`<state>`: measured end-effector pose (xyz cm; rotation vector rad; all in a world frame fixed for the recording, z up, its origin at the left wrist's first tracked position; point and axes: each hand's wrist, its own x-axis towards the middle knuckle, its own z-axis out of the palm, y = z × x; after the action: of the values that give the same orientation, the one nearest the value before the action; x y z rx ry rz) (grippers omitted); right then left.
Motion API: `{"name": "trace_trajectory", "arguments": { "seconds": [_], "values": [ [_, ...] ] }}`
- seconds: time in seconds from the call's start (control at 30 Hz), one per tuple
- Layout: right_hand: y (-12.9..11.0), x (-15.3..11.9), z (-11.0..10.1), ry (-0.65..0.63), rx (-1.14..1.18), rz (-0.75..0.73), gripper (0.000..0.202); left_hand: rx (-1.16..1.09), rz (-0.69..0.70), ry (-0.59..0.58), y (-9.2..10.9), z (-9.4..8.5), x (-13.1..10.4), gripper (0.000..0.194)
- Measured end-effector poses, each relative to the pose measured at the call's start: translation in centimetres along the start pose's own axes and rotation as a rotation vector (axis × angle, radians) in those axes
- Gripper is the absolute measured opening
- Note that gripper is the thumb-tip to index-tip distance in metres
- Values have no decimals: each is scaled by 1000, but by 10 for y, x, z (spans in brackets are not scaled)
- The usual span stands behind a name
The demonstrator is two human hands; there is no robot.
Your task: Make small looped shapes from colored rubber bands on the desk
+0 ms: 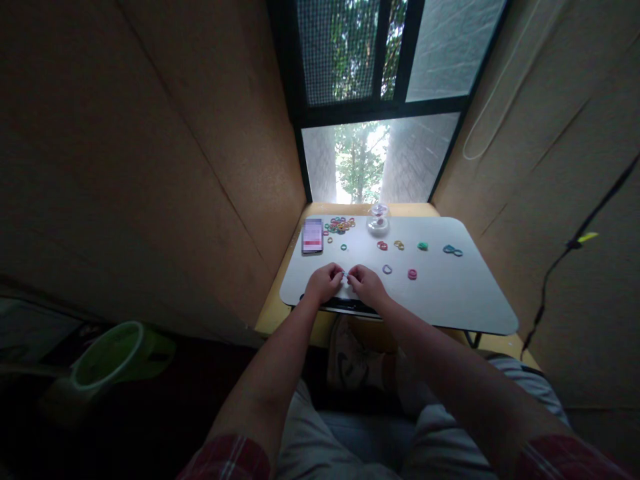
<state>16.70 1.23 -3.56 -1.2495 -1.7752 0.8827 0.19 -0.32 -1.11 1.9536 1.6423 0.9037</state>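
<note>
My left hand [327, 282] and my right hand [367, 285] meet over the front of the white table [440, 297], fingertips pinched close together. Between them shows a small bluish hair tie [345, 274], mostly covered by the fingers. Just right of my right hand lie a lilac hair tie [387, 269] and a pink bunch [412, 274]. Farther back is a row of small groups: red hair ties [382, 246], yellow ones [399, 245], green ones [423, 247] and teal ones [453, 251]. A single green hair tie [343, 247] lies beyond my hands.
A mixed pile of coloured hair ties [341, 225] sits at the back left beside a phone [313, 236]. Behind the row stands a clear plastic container [379, 221]. The table is by a window, between two walls. A green bin [120, 353] is on the floor at left.
</note>
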Motion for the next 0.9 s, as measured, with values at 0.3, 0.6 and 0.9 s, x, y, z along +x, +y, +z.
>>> {"name": "trace_trajectory", "arguments": {
  "seconds": [0.3,0.6,0.9],
  "values": [
    [-8,-4,-2,23,-117,-80,13,12,55,10,-3,2,-2,10],
    [-16,-8,-3,25,-121,-98,14,2,49,4,0,-1,-3,9],
    [-15,-10,-1,37,-103,-135,10,-16,68,24,-5,0,-4,10]
  ]
}}
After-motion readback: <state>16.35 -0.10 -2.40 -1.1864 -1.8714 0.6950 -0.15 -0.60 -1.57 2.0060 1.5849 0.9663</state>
